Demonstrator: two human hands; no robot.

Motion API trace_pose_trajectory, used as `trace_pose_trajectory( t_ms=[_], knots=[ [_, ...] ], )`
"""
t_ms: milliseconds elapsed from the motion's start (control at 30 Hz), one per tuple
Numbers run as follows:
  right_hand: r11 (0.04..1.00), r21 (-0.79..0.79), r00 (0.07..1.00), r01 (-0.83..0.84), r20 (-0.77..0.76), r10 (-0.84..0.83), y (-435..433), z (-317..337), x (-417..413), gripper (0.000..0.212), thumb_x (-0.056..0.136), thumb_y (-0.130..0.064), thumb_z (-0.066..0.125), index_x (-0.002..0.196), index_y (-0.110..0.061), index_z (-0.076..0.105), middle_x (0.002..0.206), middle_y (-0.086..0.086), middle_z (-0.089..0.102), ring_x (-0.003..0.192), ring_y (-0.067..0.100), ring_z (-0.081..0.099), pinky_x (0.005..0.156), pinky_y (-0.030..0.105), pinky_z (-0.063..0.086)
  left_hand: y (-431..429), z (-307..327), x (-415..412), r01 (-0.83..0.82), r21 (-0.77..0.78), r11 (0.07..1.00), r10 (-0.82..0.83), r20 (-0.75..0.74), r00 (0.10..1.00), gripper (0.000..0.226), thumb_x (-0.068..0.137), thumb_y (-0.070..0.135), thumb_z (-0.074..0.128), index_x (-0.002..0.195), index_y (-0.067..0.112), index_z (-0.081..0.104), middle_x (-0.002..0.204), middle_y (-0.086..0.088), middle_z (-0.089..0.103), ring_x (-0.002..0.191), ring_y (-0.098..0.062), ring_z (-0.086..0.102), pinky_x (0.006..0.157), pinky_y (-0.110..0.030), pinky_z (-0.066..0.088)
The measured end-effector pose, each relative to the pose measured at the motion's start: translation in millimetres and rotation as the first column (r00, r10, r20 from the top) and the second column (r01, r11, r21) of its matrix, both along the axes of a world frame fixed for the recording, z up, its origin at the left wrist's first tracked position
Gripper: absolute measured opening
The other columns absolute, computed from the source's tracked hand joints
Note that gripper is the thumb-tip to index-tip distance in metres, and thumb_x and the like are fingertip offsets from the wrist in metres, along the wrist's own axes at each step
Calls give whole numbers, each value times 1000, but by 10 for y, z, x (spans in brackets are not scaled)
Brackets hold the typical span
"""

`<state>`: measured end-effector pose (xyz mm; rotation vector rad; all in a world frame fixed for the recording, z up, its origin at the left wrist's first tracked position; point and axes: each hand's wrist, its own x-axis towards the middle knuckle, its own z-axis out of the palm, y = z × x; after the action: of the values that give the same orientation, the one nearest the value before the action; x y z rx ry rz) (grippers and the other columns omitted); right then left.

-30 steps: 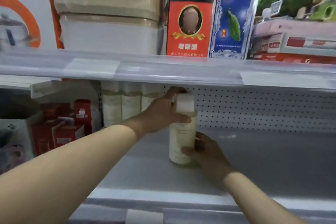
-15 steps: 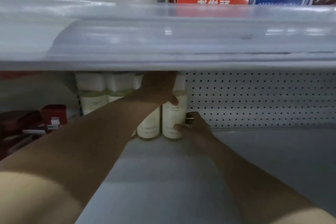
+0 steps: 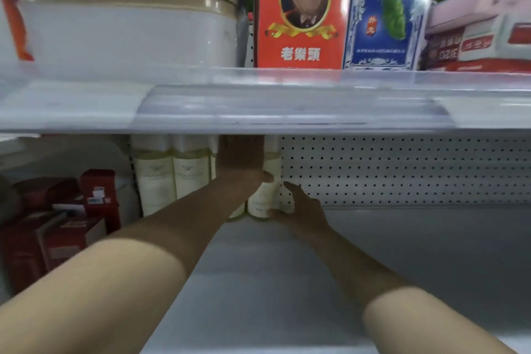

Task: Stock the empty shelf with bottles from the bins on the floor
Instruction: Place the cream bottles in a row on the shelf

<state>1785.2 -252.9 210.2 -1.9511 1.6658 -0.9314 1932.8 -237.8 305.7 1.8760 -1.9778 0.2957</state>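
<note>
A cream bottle (image 3: 263,198) with a white cap stands at the back of the grey shelf (image 3: 402,253), against the perforated back wall. My left hand (image 3: 244,164) grips its upper part, the cap hidden behind my fingers. My right hand (image 3: 298,210) holds its lower right side, near the base. To its left a row of matching cream bottles (image 3: 172,175) stands along the back; the one nearest my wrist is mostly hidden.
The upper shelf's edge (image 3: 258,106) hangs low just above my left hand. Red boxes (image 3: 66,221) fill the neighbouring bay on the left. Cartons and a red box (image 3: 301,8) sit on the shelf above. The grey shelf runs on to the right of the bottles.
The bottle has gone from mid-shelf to the back, next to the row. Both hands stayed on it. The view has since tilted up a little.
</note>
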Motion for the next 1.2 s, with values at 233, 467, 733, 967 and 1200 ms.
trace_pose_trajectory(
  t_ms=[233, 467, 733, 967, 1200],
  knots=[
    [999, -1, 993, -48, -105, 47, 1009, 197, -375, 83, 76, -47, 82, 145, -31, 39, 139, 6, 53, 127, 25, 46, 92, 31, 49, 1081, -343, -62, 42, 59, 997, -36, -104, 994, 98, 73, 48, 81, 152, 35, 24, 162, -12, 12, 148, -31, 9, 117, -45, 22],
    [996, -8, 948, -84, -308, 78, 2321, 153, -694, 80, 75, -50, 82, 141, -36, 39, 134, 5, 49, 131, 29, 38, 92, 38, 41, 2539, -551, -218, -5, 93, 996, 19, -152, 988, 82, 72, 44, 84, 140, 34, 39, 148, -14, 29, 136, -33, 29, 101, -45, 42],
    [979, 51, 897, -198, -393, 202, 3337, -413, -917, 77, 79, -50, 78, 144, -34, 40, 144, 4, 45, 136, 28, 33, 105, 43, 39, 3675, -1215, -256, 14, 257, 966, 25, -148, 989, 86, 72, 42, 84, 145, 33, 38, 158, -12, 20, 142, -34, 25, 110, -47, 36],
    [928, 338, 849, -158, -433, 302, 3864, -1677, -1042, 76, 81, -49, 77, 146, -26, 44, 143, 8, 44, 134, 31, 35, 109, 38, 36, 3990, -2323, -217, 16, 485, 874, 77, -170, 982, 92, 71, 48, 84, 147, 27, 36, 156, -15, 22, 143, -35, 22, 112, -47, 33],
    [747, 656, 831, -105, -355, 428, 4098, -2904, -993, 72, 87, -52, 70, 149, -28, 42, 153, 5, 40, 143, 29, 31, 113, 40, 34, 3926, -3528, -70, 40, 708, 705, 184, -237, 954, 90, 74, 51, 80, 147, 24, 35, 147, -13, 34, 136, -34, 29, 112, -43, 31]
  ],
)
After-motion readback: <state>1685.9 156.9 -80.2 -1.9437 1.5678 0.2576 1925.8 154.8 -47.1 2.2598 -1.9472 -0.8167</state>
